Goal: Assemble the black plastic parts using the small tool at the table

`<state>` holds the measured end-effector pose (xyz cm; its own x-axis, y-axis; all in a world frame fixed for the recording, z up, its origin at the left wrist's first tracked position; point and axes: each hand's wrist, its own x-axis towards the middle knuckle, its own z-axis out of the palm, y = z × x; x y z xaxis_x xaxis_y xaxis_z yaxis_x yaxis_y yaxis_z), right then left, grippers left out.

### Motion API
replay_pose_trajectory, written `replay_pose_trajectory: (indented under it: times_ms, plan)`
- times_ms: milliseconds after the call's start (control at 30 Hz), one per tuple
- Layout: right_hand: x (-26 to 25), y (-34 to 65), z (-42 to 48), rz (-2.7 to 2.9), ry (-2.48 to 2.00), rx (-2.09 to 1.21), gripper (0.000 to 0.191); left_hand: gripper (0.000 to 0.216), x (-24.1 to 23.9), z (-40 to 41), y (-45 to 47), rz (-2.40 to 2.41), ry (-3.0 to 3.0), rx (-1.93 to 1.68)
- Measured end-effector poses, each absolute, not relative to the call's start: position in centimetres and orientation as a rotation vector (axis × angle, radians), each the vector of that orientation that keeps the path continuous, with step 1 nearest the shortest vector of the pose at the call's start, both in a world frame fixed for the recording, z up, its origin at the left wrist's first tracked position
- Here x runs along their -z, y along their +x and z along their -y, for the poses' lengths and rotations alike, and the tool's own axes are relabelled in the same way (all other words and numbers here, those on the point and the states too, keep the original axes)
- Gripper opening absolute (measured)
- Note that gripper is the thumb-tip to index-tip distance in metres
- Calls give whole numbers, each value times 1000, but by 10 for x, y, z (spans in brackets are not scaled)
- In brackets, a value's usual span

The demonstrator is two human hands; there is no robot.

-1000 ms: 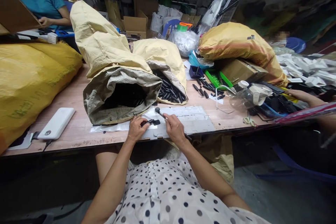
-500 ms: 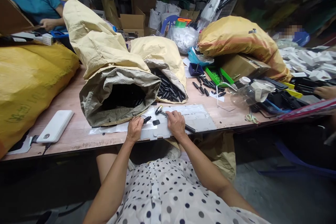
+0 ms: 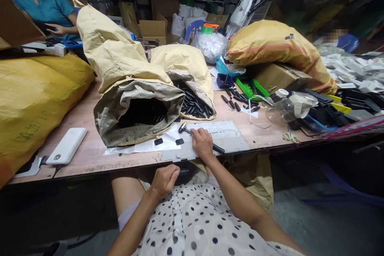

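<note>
My right hand point(image 3: 203, 143) is closed round a small hammer point(image 3: 218, 149), whose metal head points left over a grey-white sheet point(image 3: 231, 134) on the table. My left hand point(image 3: 165, 180) is below the table's front edge, just above my lap, with its fingers curled in; whatever they hold, if anything, is hidden. Two small flat black pieces point(image 3: 179, 142) lie left of the hammer. Behind them, a large cream sack point(image 3: 115, 60) opens toward me with a dark inside. Beside it a second cream sack point(image 3: 183, 56) shows many black tube-like parts point(image 3: 193, 104) at its mouth.
A white power bank point(image 3: 67, 146) with a cable and a yellow sack point(image 3: 45, 100) are on the left. To the right are a green tray point(image 3: 250, 88), loose black parts, a clear plastic jug point(image 3: 282, 110) and scissors point(image 3: 291, 137). A person in blue point(image 3: 54, 4) is at far left.
My left hand has moved down off the table toward my lap; the black tube-like part it held is out of sight. A second flat black piece now shows. My right hand stays on the hammer.
</note>
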<state>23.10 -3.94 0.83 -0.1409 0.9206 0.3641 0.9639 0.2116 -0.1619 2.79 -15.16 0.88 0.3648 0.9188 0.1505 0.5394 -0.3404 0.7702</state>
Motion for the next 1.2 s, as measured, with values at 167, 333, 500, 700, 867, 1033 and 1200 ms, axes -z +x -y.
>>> replay_pose_trajectory:
  times_ms: [167,333,500,700,867,1033,1200]
  plan:
    - [-9,231,39,2107,-1742,159,32,33,35,157,25,-1631,1756,-295]
    - [-8,230,39,2095,-1737,165,30,30,32,149,20,-1635,1680,-70]
    - [-8,230,39,2103,-1739,159,30,29,-26,126,12,-1125,1696,-110]
    - [-8,229,38,2096,-1749,153,30,27,-70,30,-30,-1774,1650,-798]
    - [-8,228,37,2096,-1736,144,29,20,-60,-30,-50,-2308,1474,-871]
    - [-7,229,36,2108,-1752,147,28,9,-44,-32,-44,-2358,1505,-874]
    - [-8,229,36,2113,-1743,149,30,10,-49,-10,-41,-2402,1467,-972]
